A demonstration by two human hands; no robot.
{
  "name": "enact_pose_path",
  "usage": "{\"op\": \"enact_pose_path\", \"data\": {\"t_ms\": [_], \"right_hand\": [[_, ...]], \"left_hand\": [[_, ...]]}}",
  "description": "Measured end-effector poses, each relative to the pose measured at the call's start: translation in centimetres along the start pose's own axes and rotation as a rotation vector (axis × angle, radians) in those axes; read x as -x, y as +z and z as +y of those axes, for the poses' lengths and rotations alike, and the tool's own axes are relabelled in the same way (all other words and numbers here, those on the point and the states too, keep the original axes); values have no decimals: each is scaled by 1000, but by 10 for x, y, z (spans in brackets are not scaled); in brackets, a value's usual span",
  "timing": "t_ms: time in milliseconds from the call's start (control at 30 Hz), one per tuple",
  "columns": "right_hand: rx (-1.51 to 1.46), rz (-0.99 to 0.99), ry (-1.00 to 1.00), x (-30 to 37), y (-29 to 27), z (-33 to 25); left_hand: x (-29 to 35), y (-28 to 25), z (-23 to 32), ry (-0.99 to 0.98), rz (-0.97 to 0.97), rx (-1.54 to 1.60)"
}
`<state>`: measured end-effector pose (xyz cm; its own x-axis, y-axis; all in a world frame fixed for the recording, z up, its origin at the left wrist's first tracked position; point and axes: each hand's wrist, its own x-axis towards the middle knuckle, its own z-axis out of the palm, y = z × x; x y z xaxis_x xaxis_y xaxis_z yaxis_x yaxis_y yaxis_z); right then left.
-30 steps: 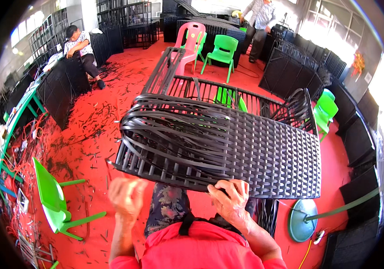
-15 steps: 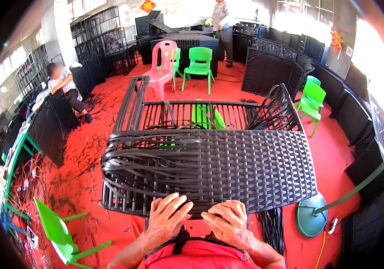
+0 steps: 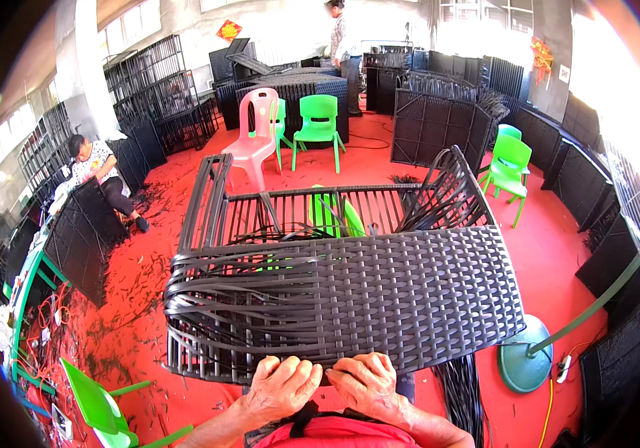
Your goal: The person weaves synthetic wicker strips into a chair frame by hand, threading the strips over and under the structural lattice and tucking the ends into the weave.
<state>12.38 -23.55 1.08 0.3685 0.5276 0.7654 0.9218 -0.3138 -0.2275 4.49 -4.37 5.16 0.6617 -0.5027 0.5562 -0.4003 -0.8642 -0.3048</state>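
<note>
A black wicker furniture frame (image 3: pixel 417 299) stands in front of me, its broad near side tightly woven on the right. Toward the left of that side, loose flat strips (image 3: pixel 245 287) run in bunches over bare bars. My left hand (image 3: pixel 282 388) is closed at the near lower edge, just below where the weave meets the loose strips. Close beside it, my right hand (image 3: pixel 368 384) is closed on the same edge, knuckles up. The fingertips of both hands are tucked under, so any strip pinched there is hidden.
A green chair (image 3: pixel 100 407) is at lower left; a round-based stand (image 3: pixel 525 355) is at right. Black strips (image 3: pixel 458 396) hang below the frame. Pink (image 3: pixel 253 142) and green (image 3: pixel 318 123) chairs stand beyond. One person (image 3: pixel 100 168) sits left; another (image 3: pixel 346 60) stands behind.
My fingers have curled tighter and the hands have drawn closer together at the edge. The whole view has shifted, so the room appears lower. The standing person has turned.
</note>
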Motion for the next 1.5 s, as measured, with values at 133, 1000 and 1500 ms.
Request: {"op": "enact_pose_path", "data": {"t_ms": [133, 1000, 1500], "right_hand": [[-16, 20, 13, -5, -1, -3], [-317, 163, 157, -6, -5, 2], [-518, 294, 190, -4, 3, 3]], "left_hand": [[-4, 2, -3, 58, -72, -54], [-34, -2, 5, 157, -109, -102], [-36, -8, 13, -148, -182, 183]]}}
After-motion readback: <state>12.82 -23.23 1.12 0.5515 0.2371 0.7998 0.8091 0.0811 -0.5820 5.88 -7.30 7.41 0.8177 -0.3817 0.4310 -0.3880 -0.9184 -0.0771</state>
